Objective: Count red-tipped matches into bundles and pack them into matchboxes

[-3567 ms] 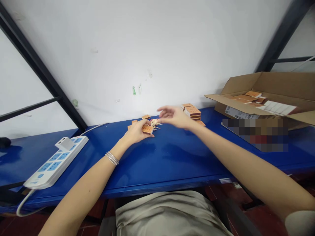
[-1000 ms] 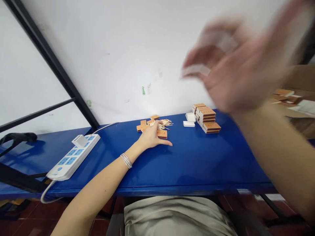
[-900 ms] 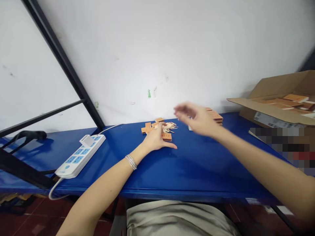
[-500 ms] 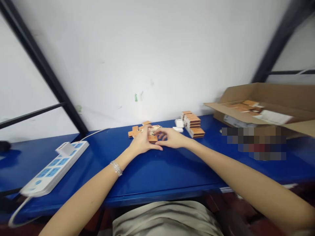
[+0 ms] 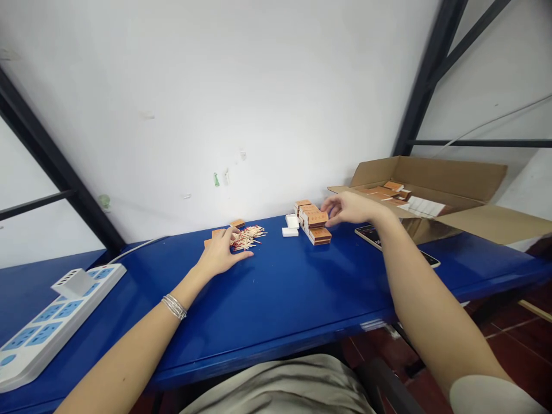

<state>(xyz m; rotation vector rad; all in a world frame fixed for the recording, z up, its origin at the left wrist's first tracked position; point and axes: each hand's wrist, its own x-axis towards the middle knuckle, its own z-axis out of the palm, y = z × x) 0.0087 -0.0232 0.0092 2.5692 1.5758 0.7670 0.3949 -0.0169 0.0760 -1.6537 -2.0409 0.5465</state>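
My left hand rests palm down at the left of a loose pile of matches, its fingers spread and the thumb stretched out over the blue table. Orange matchboxes lie partly hidden behind its fingers. At the right, my right hand has its thumb and fingers around the right end of an upper matchbox in a stacked row of matchboxes. White matchbox trays lie just left of that row.
A large open carton with more matchboxes stands at the back right. In front of it a phone lies partly under my right forearm. A white power strip with a plugged-in adapter lies at the left; a wall bounds the back.
My hands were together over a matchbox beside the matches. The right hand has moved right to the stacked row; the left stays by the pile, its fingers spread. The view has turned right.
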